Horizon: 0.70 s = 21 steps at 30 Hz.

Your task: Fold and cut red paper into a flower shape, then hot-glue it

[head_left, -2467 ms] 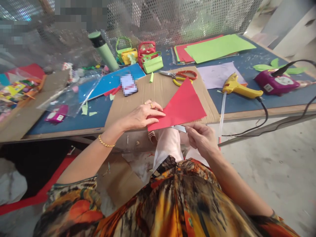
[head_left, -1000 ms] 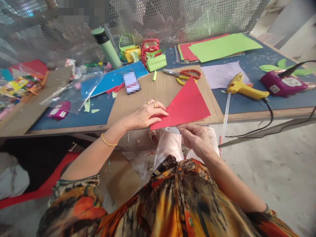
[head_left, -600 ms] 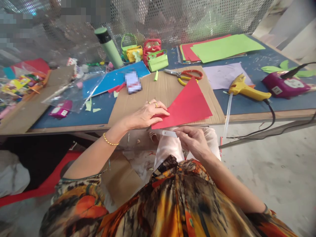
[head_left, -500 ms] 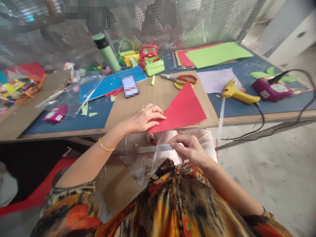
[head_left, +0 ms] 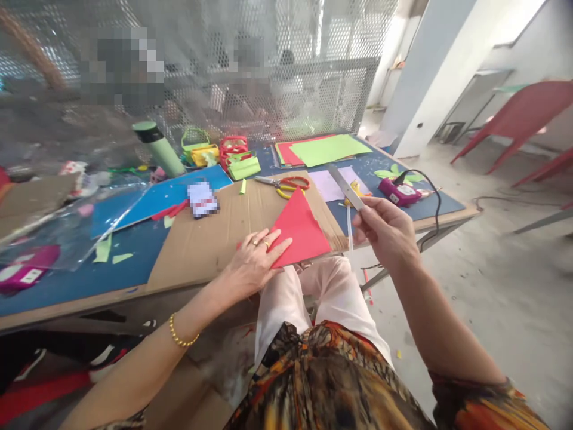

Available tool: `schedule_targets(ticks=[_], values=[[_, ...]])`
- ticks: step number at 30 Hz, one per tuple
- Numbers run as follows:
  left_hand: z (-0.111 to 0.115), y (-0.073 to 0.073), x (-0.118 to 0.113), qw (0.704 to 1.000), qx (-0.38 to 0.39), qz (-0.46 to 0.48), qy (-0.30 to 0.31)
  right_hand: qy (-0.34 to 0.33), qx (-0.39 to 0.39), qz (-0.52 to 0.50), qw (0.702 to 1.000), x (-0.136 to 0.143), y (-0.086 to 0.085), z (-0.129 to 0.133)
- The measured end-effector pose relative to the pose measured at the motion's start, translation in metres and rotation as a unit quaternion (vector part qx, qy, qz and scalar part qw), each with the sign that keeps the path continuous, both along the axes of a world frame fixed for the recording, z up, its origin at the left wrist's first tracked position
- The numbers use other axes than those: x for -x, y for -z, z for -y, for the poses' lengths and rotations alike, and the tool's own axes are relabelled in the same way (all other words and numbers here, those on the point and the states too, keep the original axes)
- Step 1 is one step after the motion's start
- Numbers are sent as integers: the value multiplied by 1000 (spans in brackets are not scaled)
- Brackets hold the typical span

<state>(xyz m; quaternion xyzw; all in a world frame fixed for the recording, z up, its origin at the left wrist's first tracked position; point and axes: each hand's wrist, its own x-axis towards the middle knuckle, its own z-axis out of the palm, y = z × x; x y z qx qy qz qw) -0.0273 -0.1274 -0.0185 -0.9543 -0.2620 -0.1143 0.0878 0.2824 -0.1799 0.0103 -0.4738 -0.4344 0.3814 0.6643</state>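
Note:
My left hand (head_left: 257, 258) lies with its fingers stretched out on a red sheet of paper or foam (head_left: 301, 233), folded into a triangle, at the front edge of the cardboard (head_left: 210, 239). My right hand (head_left: 389, 230) pinches one end of a flat, silvery metal ruler (head_left: 345, 187). The ruler is raised off to the right of the red sheet, its far end tilted up and left. Behind the red sheet lie scissors (head_left: 298, 183) with orange and yellow handles. The ruler and my right hand partly hide a yellow glue gun (head_left: 356, 189).
A phone (head_left: 203, 200) rests on the cardboard's left part. Small craft bags (head_left: 242, 166) and a green bottle (head_left: 159, 149) stand behind. Green and red sheets (head_left: 331, 149) are stacked at the back. A purple corded box (head_left: 400, 191) sits at right. A mesh screen (head_left: 286, 77) borders the table.
My right hand has risen from my lap to the right of the red sheet, bringing the ruler up. My left hand stays on the red sheet. The camera view has swung right.

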Motion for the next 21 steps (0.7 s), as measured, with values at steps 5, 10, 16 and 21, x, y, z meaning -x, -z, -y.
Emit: schedule_targets(ticks=[5,10,16,21], values=[[-6,7,24,1000,-24,-1,9,16,-26,49,998,-15,-18,-53],[-23,10,73,998,-56,18,-35,22,148,62,987,-6,-42,-127],[-34,-7,150,988,-89,20,-128,36,262,77,961,14,-43,-210],[-28,-23,201,971,-92,34,-218,62,319,134,936,24,-36,-253]])
